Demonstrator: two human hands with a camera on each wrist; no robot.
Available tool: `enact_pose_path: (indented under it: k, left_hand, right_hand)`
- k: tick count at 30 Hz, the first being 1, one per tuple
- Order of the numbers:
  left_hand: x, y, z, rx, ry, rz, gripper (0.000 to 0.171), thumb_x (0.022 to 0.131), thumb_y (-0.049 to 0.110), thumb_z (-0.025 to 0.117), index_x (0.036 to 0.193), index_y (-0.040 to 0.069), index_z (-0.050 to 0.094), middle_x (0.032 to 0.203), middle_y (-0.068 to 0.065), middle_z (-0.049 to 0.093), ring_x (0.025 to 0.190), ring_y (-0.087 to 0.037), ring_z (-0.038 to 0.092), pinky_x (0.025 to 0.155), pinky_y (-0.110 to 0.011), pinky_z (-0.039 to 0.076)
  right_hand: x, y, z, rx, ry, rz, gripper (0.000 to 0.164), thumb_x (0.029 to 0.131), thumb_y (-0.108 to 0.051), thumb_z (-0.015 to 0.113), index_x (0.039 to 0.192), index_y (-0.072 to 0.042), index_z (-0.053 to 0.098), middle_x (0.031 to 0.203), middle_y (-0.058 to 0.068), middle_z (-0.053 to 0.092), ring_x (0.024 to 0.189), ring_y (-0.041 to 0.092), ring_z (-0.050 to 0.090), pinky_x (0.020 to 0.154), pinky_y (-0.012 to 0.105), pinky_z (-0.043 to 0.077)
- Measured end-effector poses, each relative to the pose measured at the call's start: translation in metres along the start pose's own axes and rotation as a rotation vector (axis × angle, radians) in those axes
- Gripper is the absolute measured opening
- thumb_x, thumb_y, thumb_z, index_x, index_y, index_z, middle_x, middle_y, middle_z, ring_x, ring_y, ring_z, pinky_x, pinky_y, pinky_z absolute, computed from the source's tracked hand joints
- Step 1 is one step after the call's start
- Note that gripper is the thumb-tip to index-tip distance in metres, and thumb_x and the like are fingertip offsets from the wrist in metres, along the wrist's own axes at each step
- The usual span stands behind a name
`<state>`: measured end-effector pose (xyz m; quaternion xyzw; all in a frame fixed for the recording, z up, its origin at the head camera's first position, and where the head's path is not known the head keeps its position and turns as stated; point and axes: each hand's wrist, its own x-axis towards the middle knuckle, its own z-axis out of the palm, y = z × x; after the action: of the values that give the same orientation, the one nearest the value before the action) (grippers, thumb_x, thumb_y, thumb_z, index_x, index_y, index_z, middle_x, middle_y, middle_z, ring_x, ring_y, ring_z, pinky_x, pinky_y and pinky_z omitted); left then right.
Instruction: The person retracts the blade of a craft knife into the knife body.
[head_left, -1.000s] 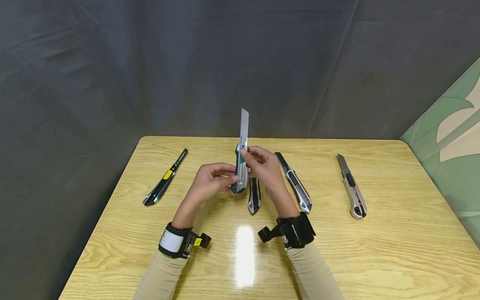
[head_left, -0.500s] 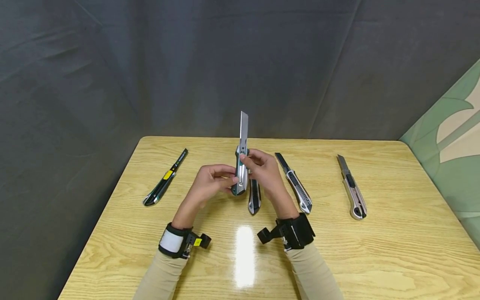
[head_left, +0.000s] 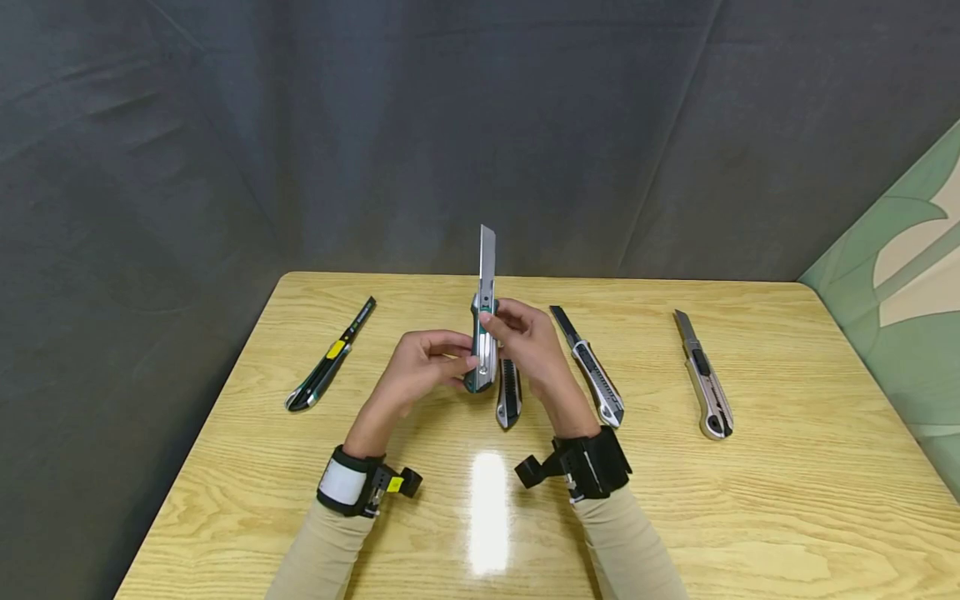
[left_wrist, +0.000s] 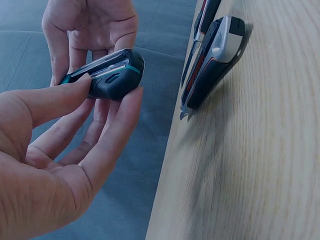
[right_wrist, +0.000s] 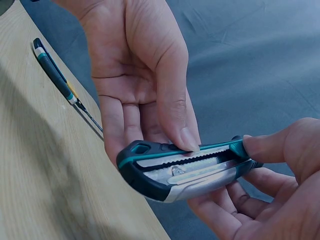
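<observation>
A utility knife [head_left: 486, 354] with a silver, black and green body is held above the table, its wide blade [head_left: 487, 258] extended and pointing away from me. My left hand [head_left: 423, 365] pinches the rear part of the handle between thumb and fingers. Higher up, the right hand [head_left: 534, 342] grips it from the other side. In the right wrist view the right thumb [right_wrist: 270, 147] presses on the green slider at the front of the slotted channel. The left wrist view shows the knife's rounded black butt [left_wrist: 122, 82] near the left fingertips.
A second utility knife [head_left: 508, 396] lies on the wooden table [head_left: 787, 500], partly hidden behind the held one. A black, yellow-marked knife [head_left: 322, 371] lies at left; two silver ones [head_left: 597, 379] lie to the right. Dark cloth [head_left: 480, 125] hangs behind the table.
The held knife and the right hand have shifted slightly down toward me in the head view. The left hand stays almost in place, and the knives on the table have not moved.
</observation>
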<state>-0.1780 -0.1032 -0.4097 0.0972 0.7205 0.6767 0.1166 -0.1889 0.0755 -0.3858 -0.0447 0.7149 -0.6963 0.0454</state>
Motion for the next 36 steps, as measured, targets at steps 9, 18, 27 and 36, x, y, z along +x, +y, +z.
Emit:
enact_pose_path:
  k: [9,18,27,36]
  left_hand:
    - [0.0000,-0.0013,-0.0023,0.007,-0.007,0.008,0.026,0.081,0.010,0.073,0.106,0.001,0.068,0.104,-0.020,0.068,0.080,-0.029,0.067,0.073,-0.062,0.056]
    - [-0.0006,-0.0010,-0.0010,-0.013,-0.013,0.006,0.023,0.081,0.007,0.072,0.104,0.003,0.069,0.103,-0.019,0.069,0.080,-0.031,0.067,0.074,-0.066,0.054]
    - [0.0006,-0.0001,-0.0008,0.001,-0.002,-0.001,0.023,0.081,0.008,0.073,0.103,0.004,0.070,0.102,-0.018,0.070,0.080,-0.030,0.067,0.073,-0.063,0.056]
    - [0.0005,-0.0005,-0.0017,-0.002,-0.014,0.004,0.024,0.081,0.008,0.073,0.104,0.002,0.069,0.103,-0.020,0.069,0.080,-0.031,0.067,0.073,-0.064,0.055]
  right_hand:
    - [0.0009,0.0018,0.0021,0.016,-0.011,-0.005,0.027,0.090,-0.023,0.063,0.111,-0.007,0.065,0.095,0.007,0.061,0.086,0.023,0.059,0.068,0.036,0.059]
    - [-0.0003,0.0024,0.0002,0.040,-0.029,0.016,0.028,0.091,-0.022,0.063,0.115,-0.007,0.064,0.101,0.010,0.061,0.091,0.024,0.059,0.075,0.041,0.059]
    - [0.0019,0.0033,-0.0008,0.058,-0.028,0.020,0.028,0.090,-0.022,0.064,0.113,-0.006,0.064,0.095,0.007,0.059,0.086,0.022,0.058,0.069,0.035,0.059]
    - [0.0003,0.0018,-0.0013,0.045,-0.041,0.026,0.028,0.090,-0.020,0.064,0.114,-0.008,0.064,0.101,0.010,0.058,0.088,0.024,0.058,0.071,0.036,0.059]
